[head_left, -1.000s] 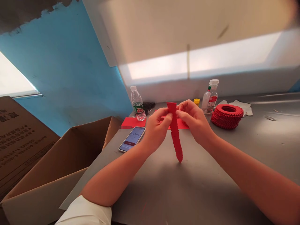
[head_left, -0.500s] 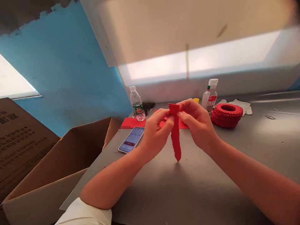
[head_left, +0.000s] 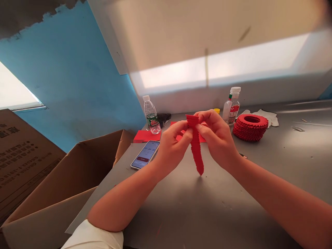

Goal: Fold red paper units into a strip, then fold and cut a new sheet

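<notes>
A pale wall (head_left: 181, 38) spans the back, cut off at the top, and below it the grey worktop (head_left: 233, 214) runs out of view at right and bottom. The open carton (head_left: 64, 207) at left is cropped by the edge, its floor out of sight. The left hand (head_left: 171, 147) and right hand (head_left: 221, 140) meet above the worktop; the left sleeve is cut off below. White gloves (head_left: 271, 117) lie partly behind a toothed red ring (head_left: 251, 128). Between the hands a red pleated strip (head_left: 197, 152) hangs nearly upright; both hands' fingers are pinched shut on its flared upper end, covering its edges, and whether its pointed tip touches the worktop cannot be told. A green-labelled bottle (head_left: 151, 116) stands at left; the red-labelled bottle (head_left: 234, 109) at right may be one or two overlapping. Red paper (head_left: 202, 138) shows only in part behind the hands. The phone (head_left: 145, 154) has figures hard to read. The right hand mostly hides a yellow lid (head_left: 217, 110), and the forearm a small dark object (head_left: 243, 155).
</notes>
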Tool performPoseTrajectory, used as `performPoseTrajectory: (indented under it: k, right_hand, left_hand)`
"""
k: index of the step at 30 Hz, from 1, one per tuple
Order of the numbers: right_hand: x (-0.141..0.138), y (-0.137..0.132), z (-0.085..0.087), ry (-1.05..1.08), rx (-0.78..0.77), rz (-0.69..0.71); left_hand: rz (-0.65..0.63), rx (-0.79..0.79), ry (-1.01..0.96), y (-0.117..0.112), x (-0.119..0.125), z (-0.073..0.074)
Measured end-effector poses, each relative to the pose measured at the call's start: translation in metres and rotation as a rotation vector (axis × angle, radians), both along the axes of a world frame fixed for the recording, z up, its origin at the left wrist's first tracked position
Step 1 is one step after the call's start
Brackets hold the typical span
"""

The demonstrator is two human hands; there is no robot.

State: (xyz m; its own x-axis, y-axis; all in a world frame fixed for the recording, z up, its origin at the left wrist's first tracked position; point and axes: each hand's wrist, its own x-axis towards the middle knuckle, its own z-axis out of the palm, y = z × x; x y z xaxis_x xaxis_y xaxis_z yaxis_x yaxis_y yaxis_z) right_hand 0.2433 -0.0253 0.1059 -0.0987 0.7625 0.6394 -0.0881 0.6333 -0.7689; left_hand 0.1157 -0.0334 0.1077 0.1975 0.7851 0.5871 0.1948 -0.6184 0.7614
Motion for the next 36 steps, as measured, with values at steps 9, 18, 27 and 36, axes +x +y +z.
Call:
performPoseTrajectory:
  k: [9, 18, 27, 36]
  right_hand:
    - [-0.001, 0.000, -0.006, -0.168, 0.062, -0.160]
    - [-0.001, -0.002, -0.004, -0.313, 0.113, -0.102]
    - [0.012, 0.026, -0.014, -0.767, 0.083, -0.054]
    - [0.012, 0.042, -0.026, -0.611, -0.009, -0.307]
  left_hand:
    - [0.092, 0.085, -0.101, 0.003, -0.006, 0.009]
    - [0.038, 0.096, -0.148, 0.002, -0.007, 0.010]
    - [0.110, 0.186, -0.097, 0.004, -0.006, 0.006]
    - [0.168, 0.237, -0.028, 0.007, -0.009, 0.005]
